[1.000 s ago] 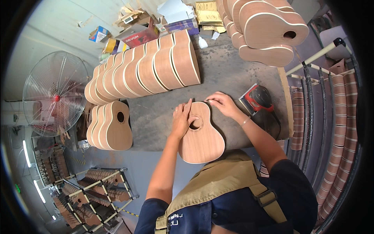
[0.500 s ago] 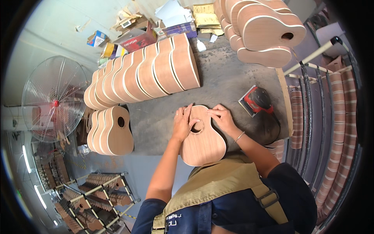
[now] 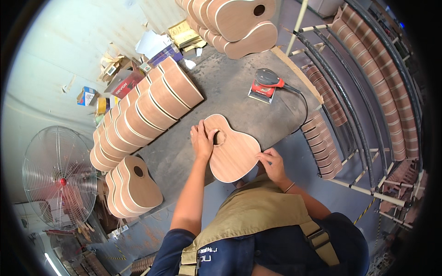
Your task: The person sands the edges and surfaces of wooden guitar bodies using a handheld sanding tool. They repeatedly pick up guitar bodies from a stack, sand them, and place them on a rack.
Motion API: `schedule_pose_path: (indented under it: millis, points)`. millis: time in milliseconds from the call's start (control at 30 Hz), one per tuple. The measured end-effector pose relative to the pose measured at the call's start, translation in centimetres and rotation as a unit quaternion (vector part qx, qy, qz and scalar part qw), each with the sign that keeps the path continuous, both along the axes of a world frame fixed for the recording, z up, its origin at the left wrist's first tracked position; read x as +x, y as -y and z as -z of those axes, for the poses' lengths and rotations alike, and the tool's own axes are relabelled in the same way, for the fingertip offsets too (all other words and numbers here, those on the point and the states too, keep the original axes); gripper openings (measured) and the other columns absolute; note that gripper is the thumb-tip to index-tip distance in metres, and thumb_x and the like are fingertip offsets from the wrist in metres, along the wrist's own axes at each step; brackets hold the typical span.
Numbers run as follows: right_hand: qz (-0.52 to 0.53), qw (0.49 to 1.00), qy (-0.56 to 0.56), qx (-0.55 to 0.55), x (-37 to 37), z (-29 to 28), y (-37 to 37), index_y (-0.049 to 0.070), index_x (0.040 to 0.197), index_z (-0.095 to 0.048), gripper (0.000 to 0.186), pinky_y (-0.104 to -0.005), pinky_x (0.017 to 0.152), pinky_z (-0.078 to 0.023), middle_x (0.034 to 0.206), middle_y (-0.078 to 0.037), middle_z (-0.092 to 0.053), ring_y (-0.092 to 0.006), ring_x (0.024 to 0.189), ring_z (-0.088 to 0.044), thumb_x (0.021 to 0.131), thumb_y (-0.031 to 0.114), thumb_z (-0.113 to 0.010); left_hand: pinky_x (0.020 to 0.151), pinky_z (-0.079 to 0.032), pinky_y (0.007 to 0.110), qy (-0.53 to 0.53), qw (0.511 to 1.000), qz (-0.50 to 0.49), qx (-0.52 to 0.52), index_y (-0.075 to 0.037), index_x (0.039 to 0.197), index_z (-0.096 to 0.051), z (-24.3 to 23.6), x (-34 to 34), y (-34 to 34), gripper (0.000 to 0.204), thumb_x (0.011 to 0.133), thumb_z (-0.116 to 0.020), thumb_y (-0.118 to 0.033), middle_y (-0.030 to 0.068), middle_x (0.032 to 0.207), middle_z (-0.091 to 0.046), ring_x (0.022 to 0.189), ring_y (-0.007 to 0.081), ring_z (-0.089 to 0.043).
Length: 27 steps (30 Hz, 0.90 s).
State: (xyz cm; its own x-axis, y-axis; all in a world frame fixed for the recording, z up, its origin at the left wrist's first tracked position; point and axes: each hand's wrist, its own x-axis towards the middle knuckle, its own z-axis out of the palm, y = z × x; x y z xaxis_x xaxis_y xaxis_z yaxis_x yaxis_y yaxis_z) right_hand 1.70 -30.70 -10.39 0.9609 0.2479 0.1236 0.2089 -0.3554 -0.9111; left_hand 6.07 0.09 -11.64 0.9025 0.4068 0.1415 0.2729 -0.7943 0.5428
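Observation:
A small wooden guitar body with a round sound hole and a pale edge lies before me, its wide end reaching past the table's front edge. My left hand grips its upper left side, the thumb reaching to the sound hole and the fingers over the rim. At the lower right edge, the fingertips of my right hand are closed against the rim. The undersides of the fingers are hidden. Beyond the guitar body stands a red and black electric sander with its cord trailing right.
Rows of guitar bodies line the back left of the table. More stand at the near left and far end. Boxes sit by the wall. A fan is left; a loaded rack is right.
My view has turned, so the table now slants. My right hand has slid from the guitar body's upper right shoulder down to its lower right edge; the left hand keeps its hold.

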Motion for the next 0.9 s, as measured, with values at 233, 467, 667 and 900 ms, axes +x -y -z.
schedule_pose_path:
  millis: [233,467,667,900]
  points:
    - [-0.1,0.995,-0.014,-0.029,9.8,1.9,-0.3,0.008,0.111,-0.083,0.021,-0.0346,0.074,-0.05,0.089,-0.012,-0.065,-0.0262,0.08,-0.063,0.098,0.022,-0.073,0.107,-0.044,0.056,-0.136,0.987,-0.064,0.054,-0.006,0.148,-0.054,-4.9,-7.7,-0.1,0.072,0.092,-0.079,-0.045,0.0229,0.139,-0.056,0.123,0.0443,-0.057]
    - [-0.313,0.948,0.049,-0.031,18.8,1.8,-7.8,0.01,0.11,-0.083,0.024,-0.0376,0.083,-0.053,0.097,-0.011,-0.071,-0.0256,0.092,-0.069,0.099,0.029,-0.073,0.099,-0.048,0.049,-0.159,0.942,0.295,0.035,-0.036,0.163,-0.044,-4.1,-7.7,-2.4,0.074,0.096,-0.069,-0.052,0.0153,0.125,-0.063,0.111,0.0373,-0.06]
    - [-0.238,0.971,-0.002,-0.031,16.0,2.1,-4.8,0.008,0.108,-0.083,0.023,-0.0365,0.082,-0.052,0.096,-0.011,-0.071,-0.0255,0.091,-0.069,0.099,0.028,-0.074,0.085,-0.053,0.048,-0.135,0.958,0.247,0.052,-0.04,0.16,-0.047,-2.3,-8.3,-1.1,0.071,0.094,-0.07,-0.052,0.0114,0.099,-0.063,0.095,0.0352,-0.062]
    - [0.004,0.998,0.049,0.028,-0.4,2.2,1.8,0.003,0.101,-0.081,0.011,-0.034,0.07,-0.051,0.087,-0.009,-0.065,-0.0217,0.077,-0.064,0.094,0.01,-0.077,0.086,-0.053,0.049,-0.133,0.963,0.229,0.053,-0.039,0.159,-0.05,-2.8,-8.3,-0.8,0.07,0.093,-0.071,-0.051,0.012,0.099,-0.064,0.095,0.0357,-0.062]
